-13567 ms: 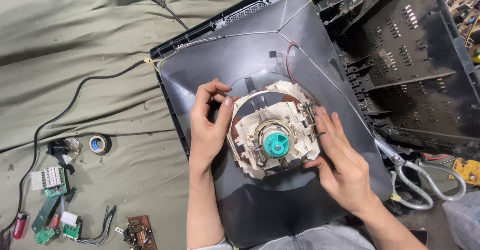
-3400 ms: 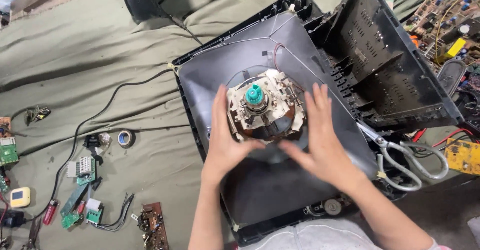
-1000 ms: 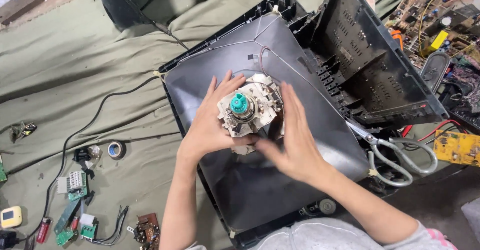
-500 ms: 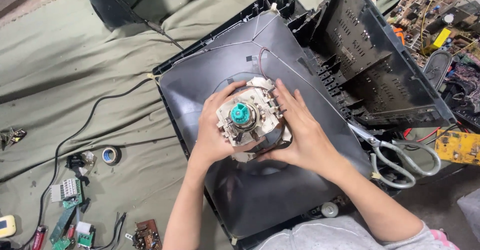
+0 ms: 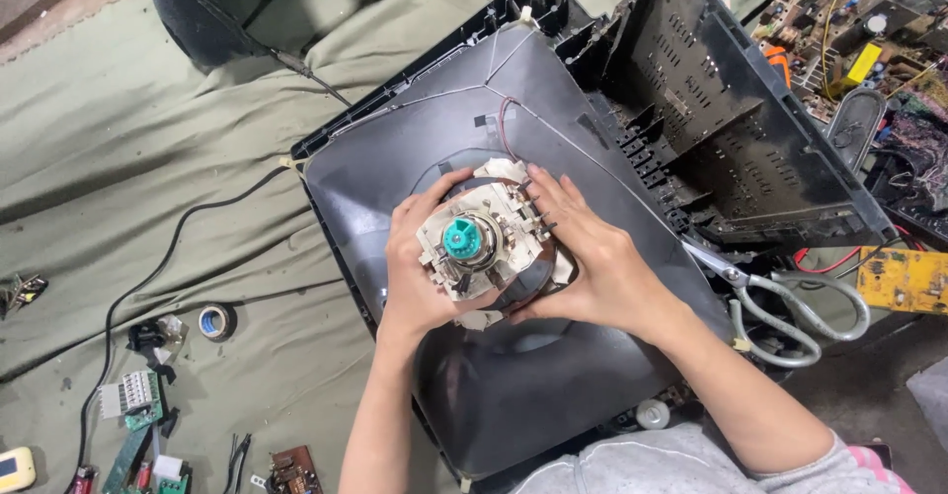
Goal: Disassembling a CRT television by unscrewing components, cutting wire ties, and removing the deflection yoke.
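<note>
Fingers of our left hand (image 5: 415, 272) and right hand (image 5: 592, 267) wrap the cream coil (image 5: 484, 242) on the grey tube (image 5: 513, 385).

**Both hands clasped around the yoke**

Your left hand (image 5: 415, 272) and right hand (image 5: 592, 267) wrap the cream yoke assembly (image 5: 489, 242) with its teal cap (image 5: 458, 238), on the grey picture tube (image 5: 513, 376). Right of your grip lie scissors (image 5: 780, 302); far left, a tape roll (image 5: 214, 321).
</note>
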